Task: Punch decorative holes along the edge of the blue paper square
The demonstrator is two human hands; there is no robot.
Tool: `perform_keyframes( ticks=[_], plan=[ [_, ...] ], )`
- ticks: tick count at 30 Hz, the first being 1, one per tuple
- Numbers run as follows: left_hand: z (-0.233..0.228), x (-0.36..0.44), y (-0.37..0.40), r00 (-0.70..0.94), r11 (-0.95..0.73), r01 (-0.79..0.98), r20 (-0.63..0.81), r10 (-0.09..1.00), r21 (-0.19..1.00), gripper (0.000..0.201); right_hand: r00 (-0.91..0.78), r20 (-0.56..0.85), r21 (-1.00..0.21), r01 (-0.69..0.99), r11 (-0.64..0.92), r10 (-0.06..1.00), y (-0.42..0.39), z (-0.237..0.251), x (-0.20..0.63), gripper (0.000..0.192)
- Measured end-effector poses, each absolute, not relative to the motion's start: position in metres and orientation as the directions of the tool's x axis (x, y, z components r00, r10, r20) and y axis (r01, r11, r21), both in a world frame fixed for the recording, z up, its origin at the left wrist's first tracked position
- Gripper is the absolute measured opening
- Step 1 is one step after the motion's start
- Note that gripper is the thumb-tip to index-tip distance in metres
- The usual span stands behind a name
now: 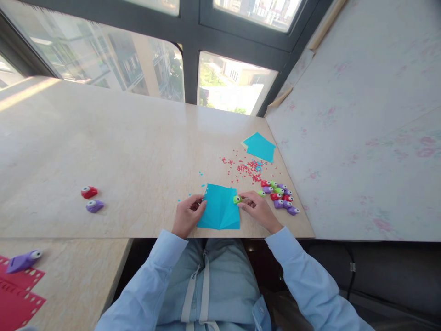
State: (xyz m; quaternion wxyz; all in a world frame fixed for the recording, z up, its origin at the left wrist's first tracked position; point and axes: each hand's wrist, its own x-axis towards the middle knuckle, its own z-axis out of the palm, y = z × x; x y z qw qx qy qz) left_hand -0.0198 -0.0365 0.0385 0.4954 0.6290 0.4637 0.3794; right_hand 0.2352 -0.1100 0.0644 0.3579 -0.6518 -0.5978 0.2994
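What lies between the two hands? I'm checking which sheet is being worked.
In the head view, a folded blue paper sheet spans the gap: the left hand holds its left edge, the right hand presses a small green punch at its right edge.

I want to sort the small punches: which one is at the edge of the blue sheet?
The green punch, held by the right hand against the blue sheet; the others lie in a cluster further right.

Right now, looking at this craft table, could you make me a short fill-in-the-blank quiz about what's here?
1. The sheet of paper between the two hands is ____ in colour.
2. The right hand presses a small ____-coloured punch at the sheet's edge.
3. Far to the left of the left hand, a red punch lies beside a ____ one.

Missing words: blue; green; purple
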Motion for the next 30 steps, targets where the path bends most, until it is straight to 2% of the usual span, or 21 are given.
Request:
perform_keyframes(
  ticks=[5,12,30],
  plan=[
    [0.04,-0.021,-0.038,0.288,-0.085,0.229,0.016,0.957,0.97,0.03,0.092,0.077,-0.792,0.611,0.005,0.993,-0.107,0.063,0.232,0.023],
    [0.043,-0.023,-0.04,0.283,-0.071,0.236,0.002,0.959,0.969,0.029,0.138,0.125,-0.778,0.629,0.011,0.983,-0.107,0.056,0.23,0.028],
    [0.051,-0.022,-0.045,0.249,-0.067,0.305,-0.012,0.968,0.95,0.022,0.185,0.074,-0.777,0.627,-0.059,0.98,-0.118,0.056,0.224,0.029]
  ],
)
